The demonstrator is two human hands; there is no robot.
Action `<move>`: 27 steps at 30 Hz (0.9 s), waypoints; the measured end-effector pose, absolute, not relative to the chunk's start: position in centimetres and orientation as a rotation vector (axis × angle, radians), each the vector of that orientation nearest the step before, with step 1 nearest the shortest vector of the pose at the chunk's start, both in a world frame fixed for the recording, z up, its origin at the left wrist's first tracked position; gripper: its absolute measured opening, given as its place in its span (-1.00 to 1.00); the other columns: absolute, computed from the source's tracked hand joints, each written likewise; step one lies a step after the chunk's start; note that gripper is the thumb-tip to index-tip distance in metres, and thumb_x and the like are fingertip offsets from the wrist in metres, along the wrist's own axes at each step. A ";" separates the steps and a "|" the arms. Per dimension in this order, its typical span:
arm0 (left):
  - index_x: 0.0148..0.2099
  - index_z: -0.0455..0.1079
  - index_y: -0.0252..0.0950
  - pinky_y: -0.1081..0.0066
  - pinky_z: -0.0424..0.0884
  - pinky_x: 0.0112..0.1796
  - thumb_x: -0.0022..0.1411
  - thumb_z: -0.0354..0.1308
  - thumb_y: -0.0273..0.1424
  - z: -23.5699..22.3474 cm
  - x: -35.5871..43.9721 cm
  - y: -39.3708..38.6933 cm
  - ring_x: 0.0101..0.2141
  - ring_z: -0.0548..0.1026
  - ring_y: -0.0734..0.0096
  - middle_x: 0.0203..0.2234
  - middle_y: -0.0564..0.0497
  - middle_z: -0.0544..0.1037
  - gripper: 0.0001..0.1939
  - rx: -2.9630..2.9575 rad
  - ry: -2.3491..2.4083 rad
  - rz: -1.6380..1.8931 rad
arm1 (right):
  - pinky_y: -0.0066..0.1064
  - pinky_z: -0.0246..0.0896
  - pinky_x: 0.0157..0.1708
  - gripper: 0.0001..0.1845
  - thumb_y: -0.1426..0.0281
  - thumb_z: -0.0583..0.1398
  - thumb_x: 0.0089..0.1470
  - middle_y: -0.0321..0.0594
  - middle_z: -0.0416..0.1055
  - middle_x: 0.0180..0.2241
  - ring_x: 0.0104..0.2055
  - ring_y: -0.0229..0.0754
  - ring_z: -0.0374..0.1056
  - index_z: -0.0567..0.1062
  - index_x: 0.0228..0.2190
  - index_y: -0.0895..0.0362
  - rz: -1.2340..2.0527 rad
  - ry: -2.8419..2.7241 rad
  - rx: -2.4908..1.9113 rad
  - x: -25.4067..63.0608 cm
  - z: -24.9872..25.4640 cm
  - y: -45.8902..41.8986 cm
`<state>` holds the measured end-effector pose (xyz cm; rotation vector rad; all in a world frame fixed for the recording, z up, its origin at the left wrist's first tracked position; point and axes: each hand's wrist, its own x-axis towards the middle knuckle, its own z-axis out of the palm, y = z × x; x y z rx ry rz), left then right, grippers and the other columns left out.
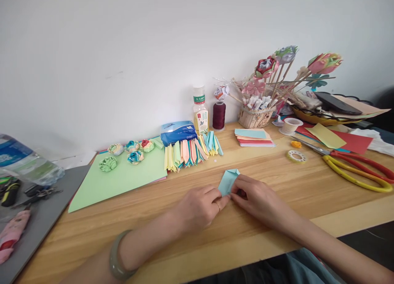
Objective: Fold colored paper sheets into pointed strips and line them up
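A small light-blue folded paper [228,180] lies on the wooden table [277,181] in front of me. My left hand [198,206] is closed in a pinch on its near left edge, with a ring on one finger and a green bangle on the wrist. My right hand [257,198] pinches the paper's near right edge, fingers curled. Both hands meet at the paper's lower end.
Behind lie a row of folded coloured paper strips [192,150], a green sheet [123,177] with paper roses [108,163], a tissue pack [177,132], a bottle [200,111], a thread spool [218,115], stacked papers [254,138], tape rolls [296,156], scissors [357,167] and a basket of paper flowers [257,113].
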<state>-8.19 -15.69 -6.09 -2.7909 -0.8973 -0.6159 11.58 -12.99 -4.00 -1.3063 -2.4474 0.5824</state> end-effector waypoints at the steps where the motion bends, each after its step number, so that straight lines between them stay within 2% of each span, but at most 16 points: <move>1: -0.18 0.38 -0.38 0.45 0.35 -0.40 0.39 -0.19 -0.47 -6.1 -8.1 -15.7 -0.39 0.38 0.40 -0.46 -0.01 0.41 -0.71 -2.797 -0.936 -0.603 | -0.43 0.10 -0.42 -0.86 0.50 0.08 0.05 -0.24 0.34 -0.45 -0.43 -0.22 0.27 0.37 -0.52 0.15 0.581 -2.449 -1.306 11.6 -4.0 -13.0; 4: -0.22 0.37 -0.36 0.46 0.32 -0.40 0.40 -0.20 -0.44 -5.9 -8.1 -15.9 -0.37 0.37 0.41 -0.41 -0.01 0.42 -0.69 -2.844 -1.013 -0.567 | -0.42 0.10 -0.43 -0.86 0.50 0.09 0.06 -0.24 0.34 -0.45 -0.43 -0.22 0.28 0.37 -0.51 0.14 0.574 -2.461 -1.315 11.6 -3.8 -13.0; 7: -0.18 0.36 -0.36 0.44 0.32 -0.38 0.40 -0.19 -0.43 -5.7 -8.2 -15.9 -0.35 0.37 0.40 -0.37 -0.01 0.43 -0.71 -2.886 -1.031 -0.541 | -0.42 0.11 -0.44 -0.88 0.51 0.09 0.06 -0.23 0.34 -0.43 -0.42 -0.21 0.28 0.36 -0.49 0.15 0.547 -2.478 -1.312 11.6 -3.9 -13.1; 12: -0.18 0.34 -0.35 0.45 0.32 -0.36 0.41 -0.21 -0.40 -5.8 -8.2 -16.0 -0.33 0.38 0.41 -0.35 -0.01 0.43 -0.70 -2.929 -1.091 -0.552 | -0.42 0.15 -0.44 -0.95 0.50 0.09 0.09 -0.21 0.34 -0.36 -0.41 -0.22 0.29 0.35 -0.36 0.15 0.478 -2.474 -1.214 12.0 -4.5 -13.2; 15: -0.18 0.34 -0.35 0.45 0.32 -0.39 0.42 -0.21 -0.37 -5.9 -8.3 -15.7 -0.34 0.39 0.42 -0.34 0.00 0.44 -0.69 -2.932 -1.100 -0.574 | -0.42 0.17 -0.42 -0.87 0.51 0.02 0.15 -0.21 0.34 -0.34 -0.38 -0.21 0.31 0.37 -0.32 0.12 0.406 -2.523 -1.126 12.9 -4.7 -13.0; 19: -0.27 0.36 -0.34 0.42 0.31 -0.40 0.40 -0.13 -0.38 -5.9 -8.7 -14.8 -0.34 0.38 0.38 -0.38 0.00 0.43 -0.72 -2.797 -0.971 -0.572 | -0.37 0.19 -0.37 -0.68 0.56 -0.07 0.18 -0.18 0.37 -0.30 -0.34 -0.19 0.30 0.43 -0.24 0.10 0.138 -2.678 -0.804 14.1 -4.4 -13.4; 22: -0.34 0.37 -0.33 0.35 0.32 -0.38 0.36 -0.06 -0.42 -5.9 -8.7 -14.5 -0.34 0.38 0.33 -0.41 0.00 0.42 -0.75 -2.634 -0.921 -0.584 | -0.29 0.22 -0.33 -0.68 0.57 -0.05 0.15 -0.14 0.38 -0.34 -0.32 -0.13 0.28 0.44 -0.19 0.15 -0.017 -2.706 -0.673 13.9 -4.3 -14.4; 27: -0.18 0.40 -0.37 0.37 0.37 -0.27 0.38 -0.09 -0.46 -5.7 -8.4 -15.1 -0.25 0.39 0.36 -0.31 -0.02 0.47 -0.77 -2.707 -0.959 -0.580 | -0.24 0.26 -0.36 -0.76 0.56 0.04 0.08 -0.12 0.37 -0.38 -0.35 -0.08 0.30 0.48 -0.27 0.18 -0.027 -2.657 -0.896 12.0 -4.2 -16.2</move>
